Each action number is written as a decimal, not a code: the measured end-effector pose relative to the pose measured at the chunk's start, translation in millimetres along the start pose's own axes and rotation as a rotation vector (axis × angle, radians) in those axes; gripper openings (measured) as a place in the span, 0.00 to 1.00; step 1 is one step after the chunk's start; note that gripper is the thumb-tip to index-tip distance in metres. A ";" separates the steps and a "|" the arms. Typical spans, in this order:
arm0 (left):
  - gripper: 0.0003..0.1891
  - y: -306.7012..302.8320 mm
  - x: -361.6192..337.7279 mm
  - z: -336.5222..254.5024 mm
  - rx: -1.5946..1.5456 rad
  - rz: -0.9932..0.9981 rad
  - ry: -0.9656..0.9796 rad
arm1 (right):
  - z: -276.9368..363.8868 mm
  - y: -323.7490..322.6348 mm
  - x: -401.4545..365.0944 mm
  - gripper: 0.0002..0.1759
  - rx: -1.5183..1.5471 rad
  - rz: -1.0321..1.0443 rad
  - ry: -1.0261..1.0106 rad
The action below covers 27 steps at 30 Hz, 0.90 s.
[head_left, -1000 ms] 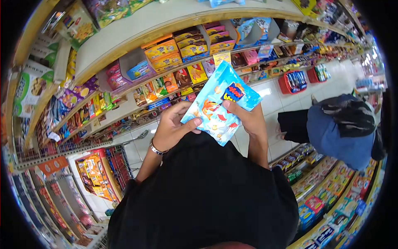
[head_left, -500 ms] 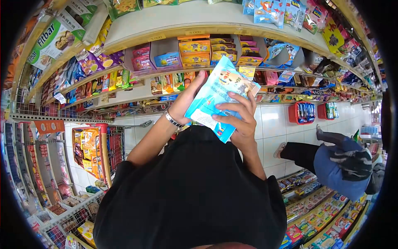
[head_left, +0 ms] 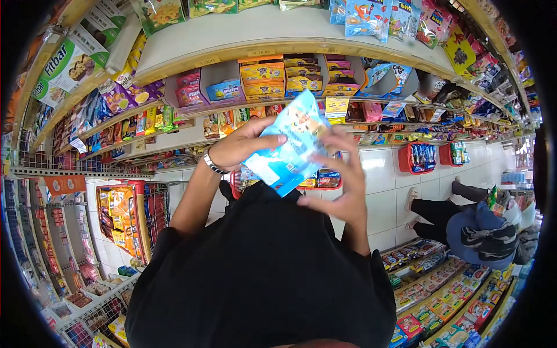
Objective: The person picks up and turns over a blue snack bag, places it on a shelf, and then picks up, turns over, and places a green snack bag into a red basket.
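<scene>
Gripping a blue packet (head_left: pixel 284 148) in the left hand (head_left: pixel 241 145) — thumb across the front, fingers behind its left edge, bracelet (head_left: pixel 213 165) on the wrist. Held up tilted above a black shirt (head_left: pixel 261 261), between both hands, in front of shelves (head_left: pixel 243 35) packed with boxed and bagged snacks. Meeting the packet's right side with the spread fingers of the right hand (head_left: pixel 342 180) — blurred, so cannot tell whether gripping or only touching. Over to the right, on the white tiled floor (head_left: pixel 383 168), another person (head_left: pixel 481 229) bent low; down to the left, a wire rack (head_left: pixel 125 214) of orange bags
</scene>
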<state>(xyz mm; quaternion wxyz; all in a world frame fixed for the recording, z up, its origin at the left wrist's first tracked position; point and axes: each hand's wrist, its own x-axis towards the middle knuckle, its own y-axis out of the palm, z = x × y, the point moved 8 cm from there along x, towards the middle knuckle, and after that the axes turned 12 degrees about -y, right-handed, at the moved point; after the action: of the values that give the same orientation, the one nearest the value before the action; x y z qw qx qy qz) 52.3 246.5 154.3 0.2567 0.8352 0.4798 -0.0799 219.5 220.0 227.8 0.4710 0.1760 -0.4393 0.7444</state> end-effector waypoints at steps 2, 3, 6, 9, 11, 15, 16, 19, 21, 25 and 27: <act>0.24 6.2 -4.3 -3.6 0.108 0.023 -0.020 | -9.1 -16.6 0.4 0.33 -0.002 -0.168 0.012; 0.24 10.1 -5.0 -3.7 0.216 0.047 -0.039 | -25.3 -14.9 -1.1 0.35 0.083 -0.148 0.184; 0.31 8.2 1.5 -1.1 0.121 0.111 0.023 | -61.6 -3.7 -20.4 0.36 0.400 -0.133 0.451; 0.41 10.9 1.5 -6.6 -0.203 0.219 0.043 | -78.3 10.7 -33.0 0.32 0.599 -0.209 0.482; 0.42 -2.1 1.4 -3.1 -0.437 0.145 0.071 | -90.2 15.1 -48.3 0.32 0.670 -0.347 0.649; 0.33 -5.2 -9.4 -2.8 -0.216 -0.006 0.106 | -98.7 33.5 -62.0 0.32 0.712 -0.460 0.656; 0.30 -14.1 -8.5 5.1 -0.248 -0.041 0.102 | -97.8 35.6 -63.1 0.30 0.719 -0.486 0.667; 0.29 -24.2 -8.4 2.6 -0.051 -0.203 0.116 | -99.3 37.0 -66.8 0.31 0.691 -0.546 0.638; 0.28 -26.3 -6.8 -4.2 -0.038 -0.207 0.185 | -99.8 35.3 -66.9 0.32 0.704 -0.605 0.619; 0.22 -32.7 -9.5 -0.4 -0.003 -0.256 0.104 | -87.4 32.8 -53.5 0.34 0.737 -0.662 0.525; 0.19 -42.7 -12.5 -9.5 0.004 -0.356 0.210 | -85.1 41.1 -60.3 0.33 0.753 -0.628 0.549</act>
<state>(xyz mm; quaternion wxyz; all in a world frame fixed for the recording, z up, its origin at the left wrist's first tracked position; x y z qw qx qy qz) 8.7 259.2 152.2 0.1856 0.7414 0.6438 -0.0374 227.1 249.8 119.9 0.6717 0.2539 0.0691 0.6925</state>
